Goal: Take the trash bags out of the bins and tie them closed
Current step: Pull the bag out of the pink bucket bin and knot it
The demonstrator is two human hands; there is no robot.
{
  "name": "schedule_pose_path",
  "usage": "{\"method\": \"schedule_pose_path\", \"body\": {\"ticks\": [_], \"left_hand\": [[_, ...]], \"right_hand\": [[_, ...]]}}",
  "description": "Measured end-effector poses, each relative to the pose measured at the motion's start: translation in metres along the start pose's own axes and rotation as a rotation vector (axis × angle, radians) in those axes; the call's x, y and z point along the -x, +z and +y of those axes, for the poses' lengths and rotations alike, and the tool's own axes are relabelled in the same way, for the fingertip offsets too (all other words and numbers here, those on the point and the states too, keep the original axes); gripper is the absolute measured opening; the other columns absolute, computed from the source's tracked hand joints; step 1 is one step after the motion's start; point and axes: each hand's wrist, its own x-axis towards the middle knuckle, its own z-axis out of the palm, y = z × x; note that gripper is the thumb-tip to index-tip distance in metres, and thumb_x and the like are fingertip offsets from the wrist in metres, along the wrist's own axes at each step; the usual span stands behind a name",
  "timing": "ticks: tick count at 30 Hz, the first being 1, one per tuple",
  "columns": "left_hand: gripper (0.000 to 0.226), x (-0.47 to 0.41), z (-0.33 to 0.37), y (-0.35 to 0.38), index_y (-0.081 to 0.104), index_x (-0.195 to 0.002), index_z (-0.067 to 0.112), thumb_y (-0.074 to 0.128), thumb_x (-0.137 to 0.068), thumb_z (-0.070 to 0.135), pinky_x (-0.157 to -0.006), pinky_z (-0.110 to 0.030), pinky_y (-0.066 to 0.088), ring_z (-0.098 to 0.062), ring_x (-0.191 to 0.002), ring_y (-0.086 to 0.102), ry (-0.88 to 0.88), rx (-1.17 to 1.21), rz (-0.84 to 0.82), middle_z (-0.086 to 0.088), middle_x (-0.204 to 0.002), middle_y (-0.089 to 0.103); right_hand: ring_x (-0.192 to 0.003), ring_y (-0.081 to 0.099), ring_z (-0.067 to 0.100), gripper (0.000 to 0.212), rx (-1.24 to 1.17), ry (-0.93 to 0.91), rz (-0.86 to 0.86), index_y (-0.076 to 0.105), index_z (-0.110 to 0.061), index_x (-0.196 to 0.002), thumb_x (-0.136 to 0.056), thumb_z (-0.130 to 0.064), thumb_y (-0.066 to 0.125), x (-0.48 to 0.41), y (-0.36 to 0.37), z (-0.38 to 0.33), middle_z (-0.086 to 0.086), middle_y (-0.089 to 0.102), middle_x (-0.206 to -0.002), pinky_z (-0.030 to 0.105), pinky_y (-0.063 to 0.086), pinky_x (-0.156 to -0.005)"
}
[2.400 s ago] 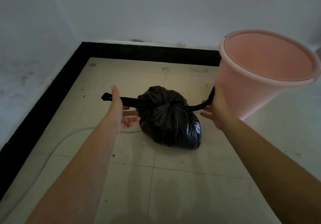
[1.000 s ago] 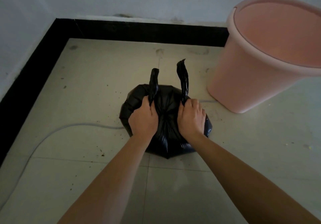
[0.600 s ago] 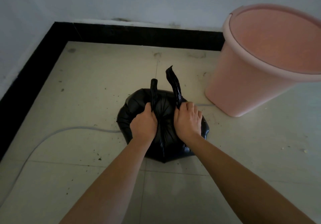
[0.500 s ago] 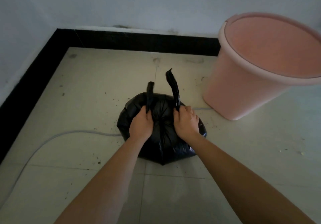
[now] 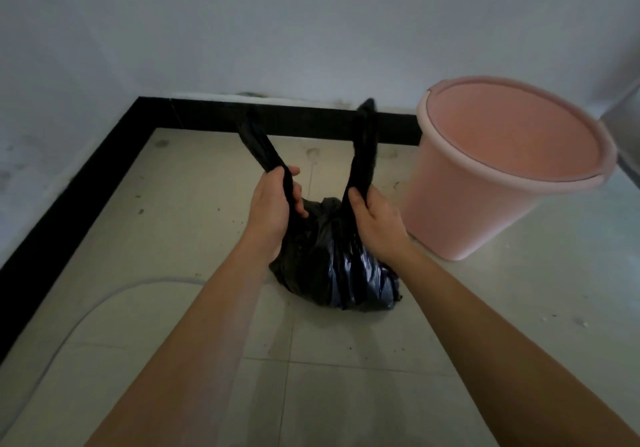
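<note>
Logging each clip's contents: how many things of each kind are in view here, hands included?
Black plastic trash bag: 1
Round pink plastic bin: 1
Thin pale hose on the floor: 1
Bare hands: 2, left hand and right hand, each gripping one bag handle
Total: 5

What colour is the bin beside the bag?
Pink; the bin shows clearly in the head view.

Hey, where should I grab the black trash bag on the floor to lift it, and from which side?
Grip the two twisted ears at the top of the black trash bag, coming from above. They stand up as narrow ropes that the left hand and right hand grip; the body is slack, bulging film.
</note>
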Motion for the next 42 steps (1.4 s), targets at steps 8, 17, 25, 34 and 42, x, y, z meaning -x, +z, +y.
{"method": "schedule_pose_path", "body": {"ticks": [8,17,25,34,42], "left_hand": [[0.023,0.009,0.001,-0.021,0.058,-0.113,0.013,0.066,-0.091,0.008,-0.073,-0.036,0.045,-0.015,-0.065,0.05,-0.147,-0.254,-0.318,0.004,-0.059,0.049],[0.03,0.002,-0.006,-0.028,0.07,-0.107,0.017,0.053,-0.1,0.04,-0.06,-0.029,0.041,-0.011,-0.055,0.038,-0.172,-0.134,-0.153,0.004,-0.058,0.039],[0.022,0.003,-0.008,-0.031,0.049,-0.084,0.014,0.067,-0.09,0.025,-0.048,-0.025,0.027,-0.01,-0.05,0.03,-0.238,-0.095,-0.201,0.005,-0.057,0.036],[0.026,0.005,-0.023,-0.03,0.047,-0.079,0.012,0.033,-0.092,0.031,-0.053,-0.03,0.029,-0.015,-0.057,0.039,-0.264,0.233,-0.041,-0.004,-0.069,0.044],[0.02,0.002,-0.026,-0.031,0.053,-0.092,0.004,0.037,-0.101,0.011,-0.063,-0.029,0.043,-0.016,-0.068,0.052,-0.273,0.309,0.092,-0.007,-0.079,0.053]], "right_hand": [[-0.08,0.058,0.034,0.029,0.627,-0.287,-0.289,0.05,-0.007,-0.105,-0.106,-0.033,0.036,0.003,-0.009,-0.002,0.012,0.062,-0.092,0.041,0.042,-0.067],[-0.089,0.059,0.015,0.037,0.381,-0.168,-0.394,0.06,-0.018,-0.117,-0.099,-0.048,0.05,0.006,-0.008,-0.007,-0.002,0.062,-0.101,0.033,0.048,-0.077],[-0.095,0.068,0.009,0.026,-0.018,0.056,-0.354,0.073,-0.022,-0.115,-0.096,-0.037,0.062,0.015,0.001,0.018,-0.006,0.074,-0.101,0.028,0.054,-0.089],[-0.101,0.064,0.011,0.032,-0.046,0.135,-0.257,0.07,-0.021,-0.119,-0.099,-0.04,0.055,0.017,0.028,0.025,-0.005,0.071,-0.106,0.027,0.049,-0.091],[-0.095,0.072,0.016,0.025,-0.401,0.336,-0.136,0.075,-0.023,-0.105,-0.097,-0.04,0.058,0.016,0.037,0.03,-0.002,0.077,-0.096,0.043,0.055,-0.095]]}}
